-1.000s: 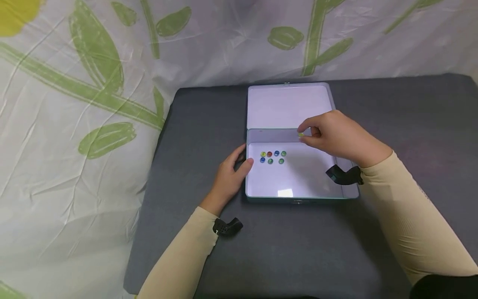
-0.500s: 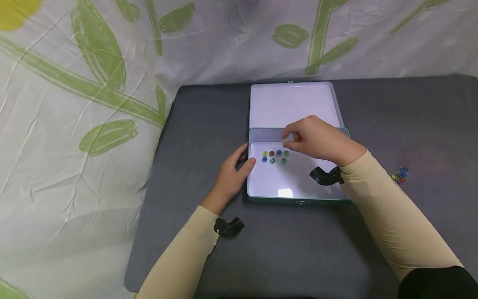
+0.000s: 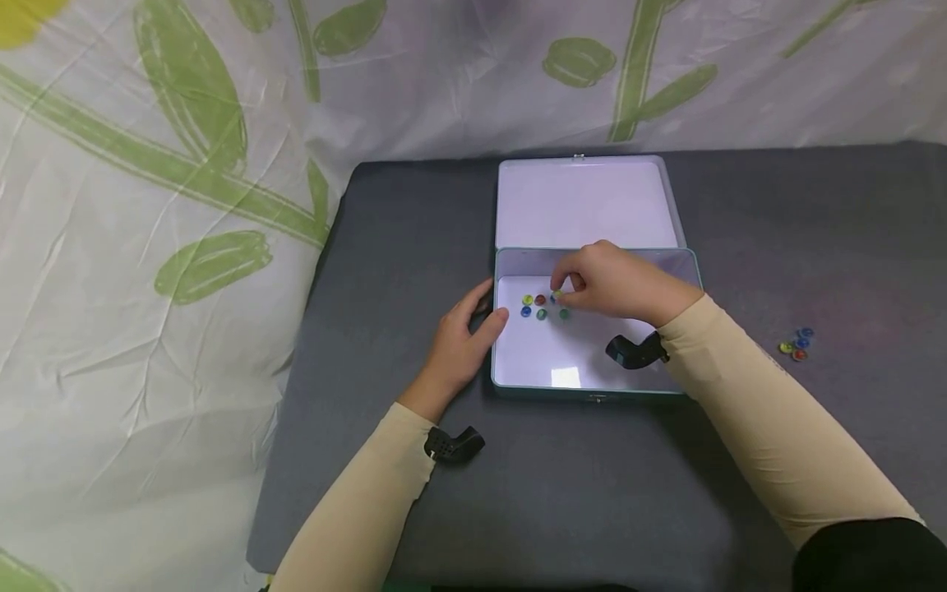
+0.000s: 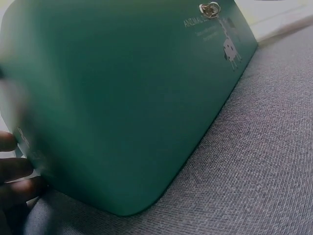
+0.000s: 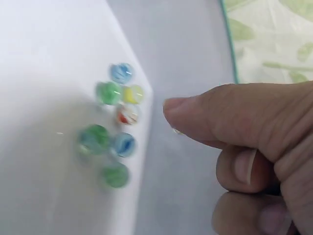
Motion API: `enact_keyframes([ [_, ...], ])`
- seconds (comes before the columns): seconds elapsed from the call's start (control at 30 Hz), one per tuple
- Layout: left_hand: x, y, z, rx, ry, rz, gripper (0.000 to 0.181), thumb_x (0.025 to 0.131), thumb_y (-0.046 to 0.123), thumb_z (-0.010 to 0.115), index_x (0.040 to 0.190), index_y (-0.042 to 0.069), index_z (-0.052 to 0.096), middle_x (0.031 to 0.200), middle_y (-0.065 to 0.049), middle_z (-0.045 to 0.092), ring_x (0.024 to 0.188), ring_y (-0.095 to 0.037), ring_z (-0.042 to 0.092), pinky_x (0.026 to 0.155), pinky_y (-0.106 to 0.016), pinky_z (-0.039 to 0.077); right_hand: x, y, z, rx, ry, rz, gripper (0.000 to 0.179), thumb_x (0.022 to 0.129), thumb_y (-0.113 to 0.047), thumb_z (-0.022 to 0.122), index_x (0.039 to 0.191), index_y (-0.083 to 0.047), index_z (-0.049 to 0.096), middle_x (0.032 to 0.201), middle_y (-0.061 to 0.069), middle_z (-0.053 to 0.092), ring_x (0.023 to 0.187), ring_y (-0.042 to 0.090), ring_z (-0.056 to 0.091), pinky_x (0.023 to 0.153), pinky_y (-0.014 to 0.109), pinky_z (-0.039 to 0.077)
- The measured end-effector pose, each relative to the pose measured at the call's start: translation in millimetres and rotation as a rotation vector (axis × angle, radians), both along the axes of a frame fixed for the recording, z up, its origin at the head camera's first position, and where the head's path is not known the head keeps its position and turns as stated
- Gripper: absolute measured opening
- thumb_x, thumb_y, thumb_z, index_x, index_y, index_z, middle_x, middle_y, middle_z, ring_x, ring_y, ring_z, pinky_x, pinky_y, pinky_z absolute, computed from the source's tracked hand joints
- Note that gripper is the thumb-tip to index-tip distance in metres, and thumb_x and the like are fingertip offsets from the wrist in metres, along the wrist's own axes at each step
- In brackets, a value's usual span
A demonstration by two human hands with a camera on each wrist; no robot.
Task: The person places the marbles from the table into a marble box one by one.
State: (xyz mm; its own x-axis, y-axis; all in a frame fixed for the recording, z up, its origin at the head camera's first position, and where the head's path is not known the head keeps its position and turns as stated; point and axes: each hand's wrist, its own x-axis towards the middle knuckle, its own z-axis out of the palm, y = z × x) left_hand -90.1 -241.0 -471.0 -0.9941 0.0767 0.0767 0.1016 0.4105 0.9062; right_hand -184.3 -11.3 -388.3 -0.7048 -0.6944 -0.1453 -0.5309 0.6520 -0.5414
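Observation:
A green tin box point(image 3: 592, 393) with a white inside lies with its hinged lid point(image 3: 584, 201) folded back. Several glass marbles rest on its floor near the back left, among them a yellow marble point(image 3: 528, 300), a red-and-white marble point(image 5: 128, 115) and a green marble point(image 5: 115, 175). My right hand point(image 3: 610, 284) pinches a yellow-green marble point(image 3: 558, 293) between thumb and index finger, low over this group; in the right wrist view the fingertip mostly hides it. My left hand point(image 3: 466, 337) rests against the box's left side, fingers outside, thumb across the rim.
Several more marbles point(image 3: 799, 344) lie on the dark grey tabletop point(image 3: 851, 247), right of the box. A white cloth point(image 3: 459, 82) printed with green leaves hangs behind the table and along its left side. The front clasp point(image 4: 210, 10) shows on the tin.
My right hand has moved left and down with the yellow-green marble, over the marbles in the box. The marbles on the table have come into view from behind the right arm. My left hand stays put.

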Motion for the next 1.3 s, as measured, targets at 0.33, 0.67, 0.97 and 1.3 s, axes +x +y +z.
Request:
enact_keyframes([
  [0.33,0.2,1.8,2.5,0.005,0.007,-0.002,0.067,0.094,0.055,0.050,0.147,0.015,0.045,0.143,-0.011,0.051,0.125,-0.022,0.053,0.106,-0.043,0.039,1.7,-4,-13.8,0.062,-0.026,0.064,0.012,0.080,-0.004,0.069,0.090,-0.007,0.075,0.072,-0.001,0.062,0.062,0.013,0.048,0.059,0.028,0.041],
  [0.67,0.2,4.4,8.2,-0.005,0.018,-0.012,0.070,0.093,0.058,0.049,0.147,0.013,0.045,0.140,-0.011,0.054,0.124,-0.019,0.054,0.106,-0.042,0.038,5.0,-5,-11.8,0.079,-0.033,0.076,0.013,0.080,-0.005,0.072,0.094,-0.005,0.076,0.064,0.000,0.057,0.059,0.013,0.045,0.058,0.029,0.039],
  [0.97,1.9,6.2,9.9,-0.021,-0.003,-0.007,0.069,0.093,0.056,0.050,0.147,0.015,0.044,0.141,-0.009,0.053,0.126,-0.018,0.052,0.108,-0.042,0.036,4.5,-4,-14.1,0.092,-0.030,0.070,0.015,0.081,-0.006,0.074,0.096,-0.005,0.076,0.061,-0.001,0.053,0.058,0.012,0.044,0.057,0.029,0.037],
  [1.3,1.4,6.0,9.2,-0.025,0.006,-0.010,0.071,0.092,0.060,0.048,0.147,0.015,0.044,0.143,-0.009,0.052,0.126,-0.018,0.052,0.108,-0.042,0.036,5.8,-3,-14.5,0.092,-0.041,0.055,0.018,0.080,-0.007,0.074,0.098,-0.006,0.075,0.060,-0.001,0.054,0.056,0.011,0.043,0.054,0.028,0.036],
])
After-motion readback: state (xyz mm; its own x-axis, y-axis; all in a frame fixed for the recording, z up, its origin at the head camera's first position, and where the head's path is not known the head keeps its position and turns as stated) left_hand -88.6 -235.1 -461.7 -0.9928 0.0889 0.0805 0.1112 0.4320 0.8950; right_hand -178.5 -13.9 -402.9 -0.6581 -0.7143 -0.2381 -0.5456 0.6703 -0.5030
